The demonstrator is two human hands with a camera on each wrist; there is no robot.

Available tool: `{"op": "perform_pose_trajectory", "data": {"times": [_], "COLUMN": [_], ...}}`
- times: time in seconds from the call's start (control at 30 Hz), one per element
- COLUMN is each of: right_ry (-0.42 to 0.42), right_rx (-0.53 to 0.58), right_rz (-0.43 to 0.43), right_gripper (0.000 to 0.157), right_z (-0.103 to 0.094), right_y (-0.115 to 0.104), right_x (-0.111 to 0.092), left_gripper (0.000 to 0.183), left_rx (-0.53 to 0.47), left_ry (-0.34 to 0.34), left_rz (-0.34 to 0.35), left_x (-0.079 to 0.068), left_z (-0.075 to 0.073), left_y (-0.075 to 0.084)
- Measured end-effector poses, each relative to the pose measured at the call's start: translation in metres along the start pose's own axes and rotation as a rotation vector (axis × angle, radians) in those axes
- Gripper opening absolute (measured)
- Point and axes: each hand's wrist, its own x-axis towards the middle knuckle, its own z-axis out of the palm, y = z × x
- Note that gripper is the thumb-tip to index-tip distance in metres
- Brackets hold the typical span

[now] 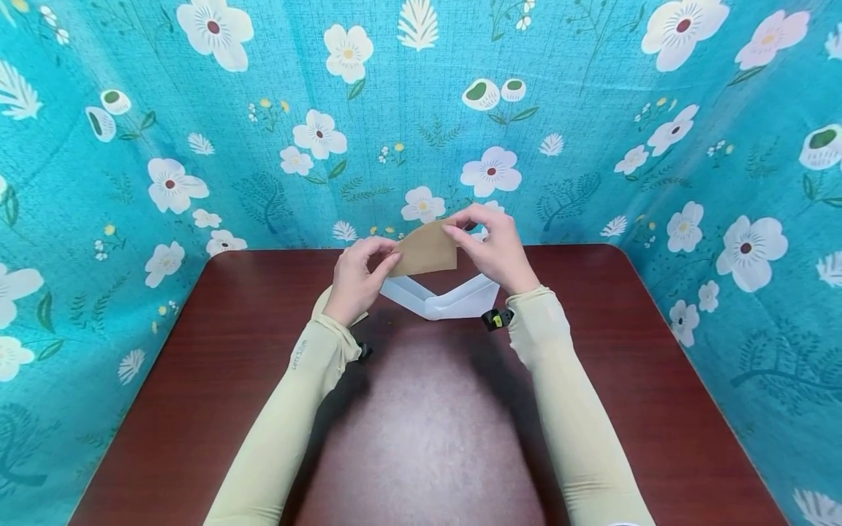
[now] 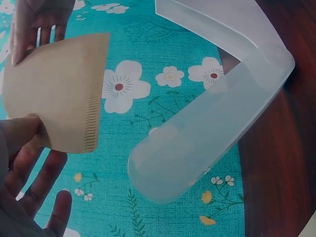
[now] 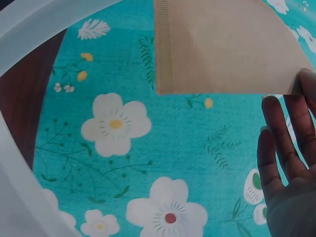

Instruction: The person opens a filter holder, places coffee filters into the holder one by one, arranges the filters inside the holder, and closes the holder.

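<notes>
Both hands hold up a brown paper coffee filter (image 1: pixel 424 250) above the far part of the table. The left hand (image 1: pixel 360 276) pinches its left end between thumb and fingers. At the upper right corner, the right hand (image 1: pixel 493 245) grips the paper. A crimped seam runs along one edge of the filter (image 2: pixel 54 94) in the left wrist view. Below and behind the hands stands a white, translucent V-shaped holder (image 1: pixel 463 298), its corner toward the person. In the right wrist view the filter (image 3: pixel 222 49) hangs apart from the holder (image 3: pixel 22 182).
The dark red-brown table (image 1: pixel 421 424) reaches back to a blue flowered curtain (image 1: pixel 408 95), which also covers both sides. Something pale (image 1: pixel 359 318) shows partly behind the left wrist; I cannot tell what it is. Black wrist devices (image 1: pixel 497 318) sit under the sleeves.
</notes>
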Motion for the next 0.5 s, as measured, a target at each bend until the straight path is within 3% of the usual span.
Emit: {"op": "perform_pose_trajectory", "data": {"times": [0.17,0.37,0.5], "right_ry": [-0.003,-0.011,-0.006], "right_rx": [0.010,-0.005,-0.039], "right_rz": [0.079,0.059,0.066], "right_gripper": [0.016,0.016,0.015], "right_z": [-0.005,-0.013,-0.019], "right_y": [0.009,0.015,0.020], "right_x": [-0.007,-0.010,-0.013], "left_gripper": [0.016,0.015,0.015], "left_rx": [0.016,0.026,0.087], "left_ry": [-0.024,-0.046,-0.062], "left_rz": [0.016,0.027,0.037], "left_x": [0.003,0.007,0.009], "left_z": [0.004,0.014,0.022], "left_y": [-0.001,0.002,0.004]}}
